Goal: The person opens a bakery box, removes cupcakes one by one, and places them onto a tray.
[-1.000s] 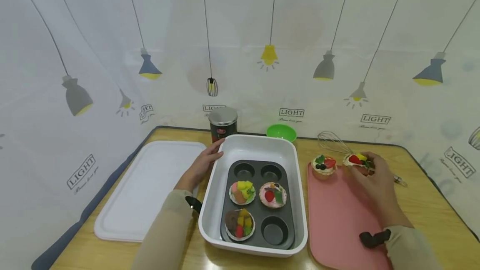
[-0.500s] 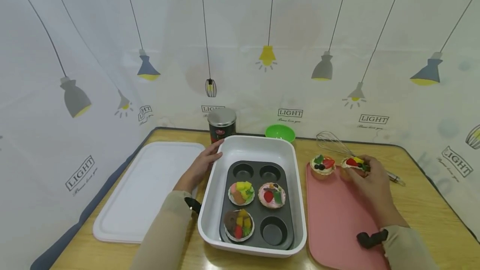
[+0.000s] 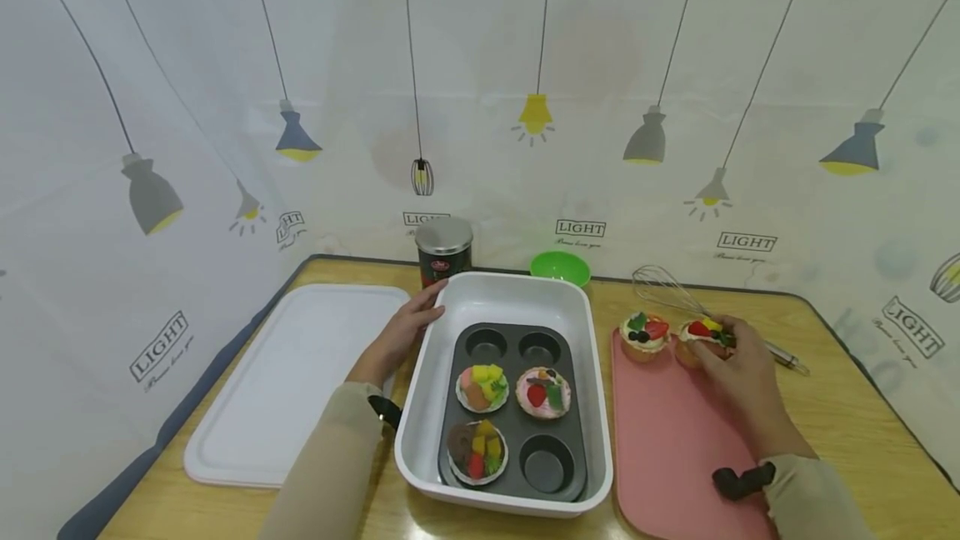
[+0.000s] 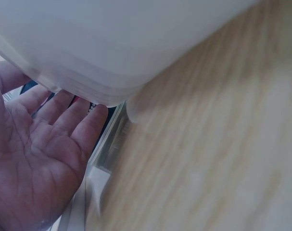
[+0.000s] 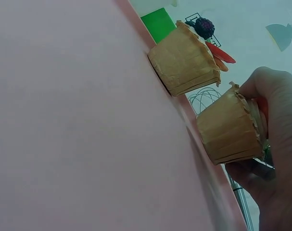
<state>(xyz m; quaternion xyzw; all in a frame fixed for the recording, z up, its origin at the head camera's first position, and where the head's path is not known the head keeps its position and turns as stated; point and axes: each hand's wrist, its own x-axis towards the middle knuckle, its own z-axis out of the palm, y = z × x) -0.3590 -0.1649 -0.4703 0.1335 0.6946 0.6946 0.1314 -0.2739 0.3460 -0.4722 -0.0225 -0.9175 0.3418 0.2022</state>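
Observation:
My right hand (image 3: 738, 373) pinches a fruit-topped cupcake (image 3: 693, 342) at the far edge of the pink board (image 3: 678, 440). In the right wrist view that cupcake's brown paper case (image 5: 230, 127) sits between thumb and fingers, its base at the board. Just left of it stands another cupcake (image 3: 643, 344) with strawberry and dark berries. My left hand (image 3: 397, 340) rests against the left wall of the white deep tray (image 3: 517, 294), its fingers extended in the left wrist view. Inside lies a dark muffin tin (image 3: 513, 440) bearing three cupcakes; its other cups are bare.
A white tray (image 3: 292, 390) lies on the left. Behind the deep tray stand a dark canister (image 3: 444, 250) with a silver lid and a green bowl (image 3: 561, 269). A whisk (image 3: 675, 290) lies behind the pink board, its handle beyond my right hand.
My right hand has moved slightly left and down with its cupcake, bringing it onto the board beside the other one. The left hand has stayed at the deep tray.

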